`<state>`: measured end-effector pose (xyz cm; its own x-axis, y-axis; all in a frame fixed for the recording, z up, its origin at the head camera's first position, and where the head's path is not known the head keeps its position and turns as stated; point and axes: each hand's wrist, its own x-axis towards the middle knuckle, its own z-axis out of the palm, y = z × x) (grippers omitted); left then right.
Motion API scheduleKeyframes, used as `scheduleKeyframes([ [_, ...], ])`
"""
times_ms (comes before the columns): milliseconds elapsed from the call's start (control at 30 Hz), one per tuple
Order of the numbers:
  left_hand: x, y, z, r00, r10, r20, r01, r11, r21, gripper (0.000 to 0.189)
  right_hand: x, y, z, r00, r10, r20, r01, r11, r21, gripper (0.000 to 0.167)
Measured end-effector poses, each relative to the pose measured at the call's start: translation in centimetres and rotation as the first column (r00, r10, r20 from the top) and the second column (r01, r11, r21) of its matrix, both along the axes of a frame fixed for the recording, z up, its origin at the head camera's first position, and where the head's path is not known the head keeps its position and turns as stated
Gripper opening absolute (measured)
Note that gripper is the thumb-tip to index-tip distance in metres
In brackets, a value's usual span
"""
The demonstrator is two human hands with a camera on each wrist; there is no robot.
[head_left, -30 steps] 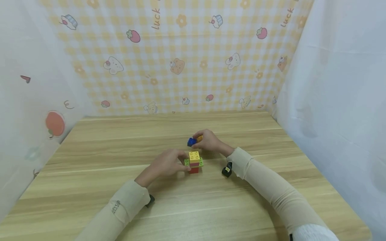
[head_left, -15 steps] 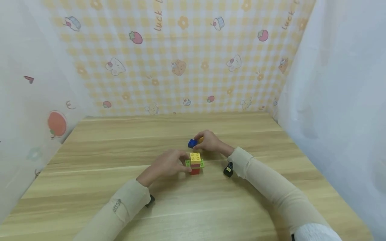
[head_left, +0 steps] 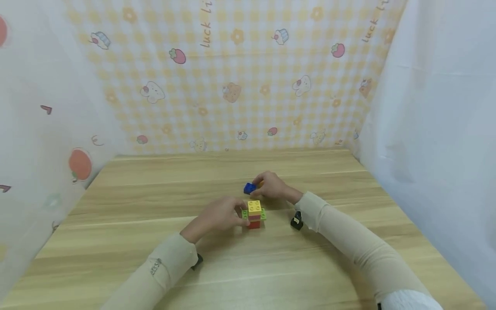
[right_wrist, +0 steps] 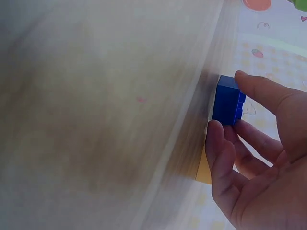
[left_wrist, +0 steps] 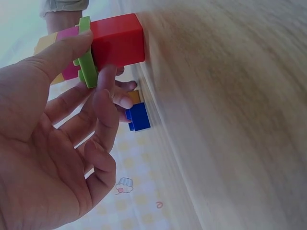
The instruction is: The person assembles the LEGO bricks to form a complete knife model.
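In the head view my left hand (head_left: 221,215) holds a small stack of toy building bricks (head_left: 254,209) from its left side. The stack is yellow on top, then pink, a wide green plate (left_wrist: 86,62) and a red brick (left_wrist: 119,40) at the bottom. In the left wrist view the thumb presses on the green plate. Farther back, my right hand (head_left: 271,186) has thumb and fingertips around a blue brick (right_wrist: 226,100). An orange brick (right_wrist: 204,165) lies beside the blue one, largely hidden behind my fingers.
The bricks are on a wood-grain table (head_left: 174,176). A patterned yellow-check curtain (head_left: 232,64) stands along the back, with pale sheets at both sides. Black wrist devices (head_left: 297,220) show beneath the sleeves.
The whole head view has shifted slightly, the scene moving down and to the right. Both hands stay at the same bricks, and a little less of the orange brick shows.
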<state>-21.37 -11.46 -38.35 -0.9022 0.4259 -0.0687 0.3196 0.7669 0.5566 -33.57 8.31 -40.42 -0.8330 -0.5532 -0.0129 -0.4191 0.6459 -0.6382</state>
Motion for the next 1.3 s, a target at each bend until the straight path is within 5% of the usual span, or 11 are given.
scheduleKeyframes([
  [367, -0.5, -0.1, -0.2, 1.0, -0.018, -0.015, 0.019, 1.0, 0.015, 0.04, -0.2, -0.3, 0.1, 1.0, -0.024, 0.003, 0.024, 1.0, 0.013, 0.031],
  [700, -0.4, 0.0, -0.5, 1.0, -0.014, -0.011, 0.014, 0.999, 0.029, 0.04, -0.5, 0.4, 0.2, 0.999, -0.036, 0.009, 0.037, 0.997, -0.073, 0.025],
  [1300, -0.4, 0.0, -0.5, 1.0, 0.01, 0.0, -0.01, 1.0, 0.017, 0.041, 1.6, 2.4, 3.8, 0.999, 0.033, -0.004, -0.034, 0.98, -0.194, 0.03],
])
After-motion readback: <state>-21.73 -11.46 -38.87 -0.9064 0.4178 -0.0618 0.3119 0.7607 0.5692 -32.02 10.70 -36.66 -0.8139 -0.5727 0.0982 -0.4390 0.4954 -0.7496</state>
